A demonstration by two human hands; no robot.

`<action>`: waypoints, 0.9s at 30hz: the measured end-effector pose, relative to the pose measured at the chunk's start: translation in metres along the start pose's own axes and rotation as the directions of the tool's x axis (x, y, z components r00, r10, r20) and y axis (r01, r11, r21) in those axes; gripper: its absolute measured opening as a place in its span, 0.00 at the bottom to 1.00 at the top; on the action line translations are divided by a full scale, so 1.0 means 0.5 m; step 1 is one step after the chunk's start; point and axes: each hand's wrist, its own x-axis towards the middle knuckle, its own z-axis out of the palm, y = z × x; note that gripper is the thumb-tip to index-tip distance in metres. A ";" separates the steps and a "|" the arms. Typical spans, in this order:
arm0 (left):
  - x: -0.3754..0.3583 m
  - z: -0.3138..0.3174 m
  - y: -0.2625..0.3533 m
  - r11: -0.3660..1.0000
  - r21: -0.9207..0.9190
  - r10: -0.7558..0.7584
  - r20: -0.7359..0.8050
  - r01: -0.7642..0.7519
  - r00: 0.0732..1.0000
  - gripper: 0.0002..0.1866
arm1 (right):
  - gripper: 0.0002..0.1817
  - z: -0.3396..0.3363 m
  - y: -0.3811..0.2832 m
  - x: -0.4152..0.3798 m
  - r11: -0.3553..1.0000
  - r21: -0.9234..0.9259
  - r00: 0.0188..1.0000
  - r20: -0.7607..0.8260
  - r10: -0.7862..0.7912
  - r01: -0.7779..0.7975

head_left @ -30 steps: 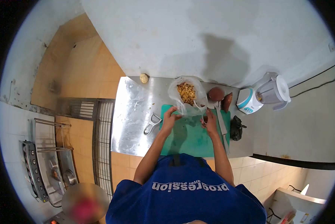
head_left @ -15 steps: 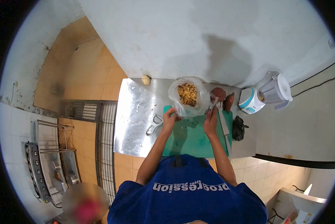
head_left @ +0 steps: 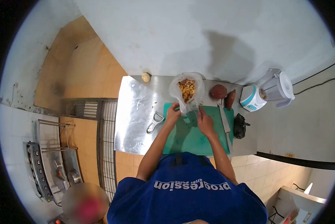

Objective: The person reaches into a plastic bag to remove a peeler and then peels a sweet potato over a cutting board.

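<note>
A clear plastic bag (head_left: 188, 91) holding yellowish-brown scraps stands at the far edge of a green cutting board (head_left: 197, 134). My left hand (head_left: 173, 114) grips the bag's near left edge. My right hand (head_left: 203, 120) pinches the bag's near right edge, so the mouth is drawn narrow between both hands. A knife (head_left: 224, 121) lies on the board's right side, just right of my right hand.
The board lies on a steel table (head_left: 134, 112). A peeler (head_left: 153, 122) lies left of the board. Two reddish sweet potatoes (head_left: 218, 91) and a blender (head_left: 266, 91) stand at the far right. A black bag (head_left: 240, 126) sits right of the board. A small round item (head_left: 146, 77) rests by the wall.
My right hand moved left from the bag's right side toward my left hand. The bag's mouth went from wide to narrow and bunched.
</note>
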 end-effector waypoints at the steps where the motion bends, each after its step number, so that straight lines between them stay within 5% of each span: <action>1: 0.009 0.002 0.004 0.999 -0.009 0.045 0.022 -0.045 0.999 0.17 | 0.23 0.002 -0.007 0.002 0.994 -0.092 0.997 0.061 -0.057 0.063; 3: 0.027 -0.003 0.006 0.996 -0.018 0.091 0.037 -0.090 0.995 0.17 | 0.23 0.004 -0.021 0.002 0.975 -0.176 0.985 0.130 -0.113 0.135; 5: 0.047 -0.011 0.004 0.937 0.183 0.289 0.076 -0.299 0.954 0.17 | 0.22 0.002 -0.036 0.001 0.971 -0.156 0.973 0.167 -0.157 0.183; 9: 0.069 -0.042 0.022 0.911 0.230 0.283 0.251 -0.342 0.926 0.16 | 0.22 0.008 -0.030 0.006 0.989 0.022 0.981 0.126 -0.151 0.149; 11: 0.075 -0.049 0.035 0.940 0.218 0.181 0.339 -0.264 0.923 0.15 | 0.22 -0.003 -0.031 0.014 0.993 0.114 0.971 0.234 -0.053 0.027; 18: 0.082 -0.057 0.063 0.989 0.101 0.055 0.404 -0.104 0.913 0.15 | 0.24 -0.006 -0.015 0.024 0.978 0.208 0.957 0.277 -0.085 0.026; 20: 0.082 -0.057 0.071 0.996 0.087 -0.018 0.440 -0.022 0.898 0.16 | 0.25 -0.001 -0.011 0.023 0.890 0.436 0.954 0.301 -0.006 -0.132; 27: 0.085 -0.063 0.095 0.991 0.033 -0.127 0.511 0.128 0.850 0.18 | 0.26 -0.014 -0.006 0.038 0.841 0.523 0.956 0.292 -0.022 -0.140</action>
